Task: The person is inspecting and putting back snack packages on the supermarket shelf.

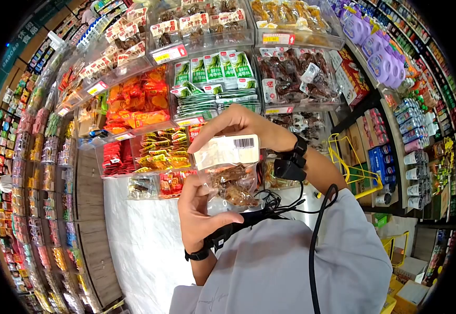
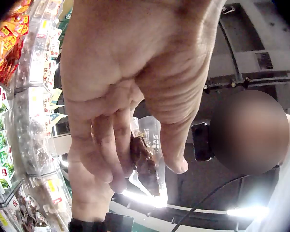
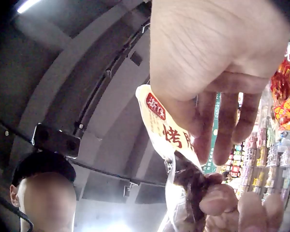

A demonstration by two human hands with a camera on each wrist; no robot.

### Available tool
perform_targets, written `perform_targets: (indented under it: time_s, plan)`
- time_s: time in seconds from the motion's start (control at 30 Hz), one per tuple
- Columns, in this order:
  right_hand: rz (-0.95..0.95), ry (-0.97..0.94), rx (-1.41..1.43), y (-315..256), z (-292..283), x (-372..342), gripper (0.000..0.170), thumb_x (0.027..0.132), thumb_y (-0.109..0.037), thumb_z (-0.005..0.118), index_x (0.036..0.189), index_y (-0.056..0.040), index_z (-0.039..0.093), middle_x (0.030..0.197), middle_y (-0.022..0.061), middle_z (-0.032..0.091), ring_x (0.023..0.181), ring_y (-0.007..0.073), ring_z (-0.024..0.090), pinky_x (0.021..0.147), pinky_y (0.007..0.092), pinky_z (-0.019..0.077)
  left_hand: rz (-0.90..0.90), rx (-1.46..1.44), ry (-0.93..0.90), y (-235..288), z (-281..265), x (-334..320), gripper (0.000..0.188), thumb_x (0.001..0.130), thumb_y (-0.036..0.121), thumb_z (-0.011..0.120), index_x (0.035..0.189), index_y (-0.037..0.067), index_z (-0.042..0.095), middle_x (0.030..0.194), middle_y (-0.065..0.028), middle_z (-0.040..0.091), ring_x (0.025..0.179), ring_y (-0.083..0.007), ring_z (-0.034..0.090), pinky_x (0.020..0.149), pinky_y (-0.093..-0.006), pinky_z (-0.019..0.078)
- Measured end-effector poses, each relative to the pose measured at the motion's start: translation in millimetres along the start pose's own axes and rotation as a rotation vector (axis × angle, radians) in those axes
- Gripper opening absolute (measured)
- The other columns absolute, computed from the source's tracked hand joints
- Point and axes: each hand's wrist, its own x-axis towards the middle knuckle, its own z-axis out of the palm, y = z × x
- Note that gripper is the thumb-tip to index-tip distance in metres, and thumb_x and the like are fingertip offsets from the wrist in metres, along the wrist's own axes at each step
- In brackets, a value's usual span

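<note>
My right hand (image 1: 246, 125) grips a clear snack packet (image 1: 231, 193) by its upper, cream-coloured part. Dark brown, glossy meat shows through the plastic below, and a barcode on the cream part faces the head camera. The right wrist view shows the packet's other side (image 3: 159, 123), with red and dark Chinese lettering. Under it, my left hand (image 1: 199, 212) has its fingers against the packet's lower left side. The left thumb (image 2: 176, 154) stands straight and apart from the packet. Part of the left fingers is hidden behind the packet in the head view.
Clear tiered bins ahead hold green packets (image 1: 215, 68), orange packets (image 1: 139, 97) and dark meat packets (image 1: 291, 78). Shelves of small goods (image 1: 50, 152) curve along the left. On the right are purple bottles (image 1: 380, 55) and a yellow wire frame (image 1: 351, 162). Black cables (image 1: 317, 251) cross the grey shirt.
</note>
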Motion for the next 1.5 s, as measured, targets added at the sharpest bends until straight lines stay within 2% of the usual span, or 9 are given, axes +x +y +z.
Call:
perform_targets:
  time_s: [0.07, 0.1, 1.0, 1.07, 1.13, 1.2, 1.27, 1.43, 1.5]
  plan:
    - [-0.071, -0.039, 0.077, -1, 1, 0, 0.028, 0.089, -0.012, 0.067, 0.116, -0.0019, 0.07, 0.12, 0.0117, 0.068, 0.106, 0.014, 0.063, 0.082, 0.0227, 0.0499, 0.03, 0.027, -0.014, 1, 0, 0, 0.084, 0.056, 0.003, 0.094, 0.119, 0.002, 0.04, 0.119, -0.0196, 0.064, 0.112, -0.0234, 0.061, 0.097, -0.0376, 0.0477]
    - [-0.067, -0.005, 0.085, 4, 2, -1, 0.029, 0.089, -0.014, 0.068, 0.115, -0.002, 0.07, 0.112, 0.0086, 0.071, 0.095, 0.0112, 0.065, 0.079, 0.0226, 0.0506, 0.027, 0.026, -0.013, 1, 0, 1, 0.084, 0.056, 0.003, 0.094, 0.119, 0.002, 0.04, 0.119, -0.0196, 0.064, 0.112, -0.0234, 0.061, 0.097, -0.0376, 0.0477]
    - [-0.008, -0.015, 0.137, 12, -2, -6, 0.028, 0.09, -0.013, 0.067, 0.115, 0.0004, 0.069, 0.108, 0.0095, 0.071, 0.099, 0.0143, 0.066, 0.086, 0.0257, 0.0523, 0.058, 0.187, 0.028, 2, 2, 3, 0.066, 0.07, -0.001, 0.084, 0.122, -0.002, 0.043, 0.114, -0.0194, 0.067, 0.107, -0.0222, 0.065, 0.094, -0.0338, 0.0484]
    - [0.142, -0.013, 0.036, 4, 4, -3, 0.018, 0.091, -0.005, 0.06, 0.105, 0.0018, 0.07, 0.094, 0.0078, 0.072, 0.088, 0.012, 0.067, 0.078, 0.0258, 0.0527, 0.079, -0.036, -0.063, 10, 5, 4, 0.057, 0.073, -0.001, 0.081, 0.119, -0.003, 0.048, 0.11, -0.0192, 0.069, 0.106, -0.0239, 0.066, 0.093, -0.0332, 0.0493]
    - [0.028, -0.096, -0.02, 18, 12, -3, 0.014, 0.091, -0.002, 0.06, 0.1, 0.0039, 0.07, 0.093, 0.0108, 0.07, 0.083, 0.0139, 0.067, 0.072, 0.0262, 0.0528, 0.117, 0.347, 0.058, 11, 10, -1, 0.035, 0.069, -0.01, 0.069, 0.102, 0.001, 0.062, 0.102, -0.0143, 0.071, 0.094, -0.0234, 0.068, 0.082, -0.0305, 0.0526]
    - [-0.012, -0.154, -0.049, 18, 20, -7, 0.014, 0.092, -0.004, 0.061, 0.1, 0.0019, 0.07, 0.092, 0.0092, 0.069, 0.084, 0.016, 0.065, 0.075, 0.0288, 0.0504, 0.149, 0.244, -0.063, 15, 14, 6, 0.035, 0.066, -0.009, 0.072, 0.097, 0.002, 0.063, 0.095, -0.0121, 0.07, 0.088, -0.022, 0.067, 0.077, -0.0295, 0.0527]
    - [-0.023, -0.1, -0.087, 14, 31, -7, 0.017, 0.091, -0.006, 0.06, 0.104, 0.0006, 0.069, 0.098, 0.0076, 0.072, 0.085, 0.0126, 0.065, 0.079, 0.0267, 0.051, 0.182, 0.311, -0.19, 13, 15, 6, 0.036, 0.067, -0.008, 0.075, 0.098, 0.001, 0.059, 0.092, -0.0119, 0.068, 0.084, -0.0193, 0.065, 0.074, -0.0293, 0.0522]
    - [0.06, 0.159, -0.163, 20, 24, -18, 0.032, 0.082, -0.018, 0.071, 0.109, -0.0025, 0.066, 0.098, 0.0059, 0.069, 0.094, 0.0151, 0.065, 0.084, 0.028, 0.0496, -0.04, -0.03, 0.099, 12, 18, 5, 0.046, 0.077, -0.014, 0.067, 0.115, -0.001, 0.046, 0.103, -0.0147, 0.063, 0.084, -0.0169, 0.064, 0.062, -0.0273, 0.0539]
    - [0.041, 0.308, -0.068, 22, 19, -28, 0.034, 0.093, -0.031, 0.058, 0.114, -0.0039, 0.064, 0.107, 0.0068, 0.067, 0.102, 0.0176, 0.063, 0.09, 0.0301, 0.0485, -0.038, -0.065, 0.137, 16, 16, 9, 0.046, 0.078, -0.013, 0.067, 0.116, -0.001, 0.044, 0.104, -0.0159, 0.062, 0.083, -0.0172, 0.064, 0.059, -0.0267, 0.0536]
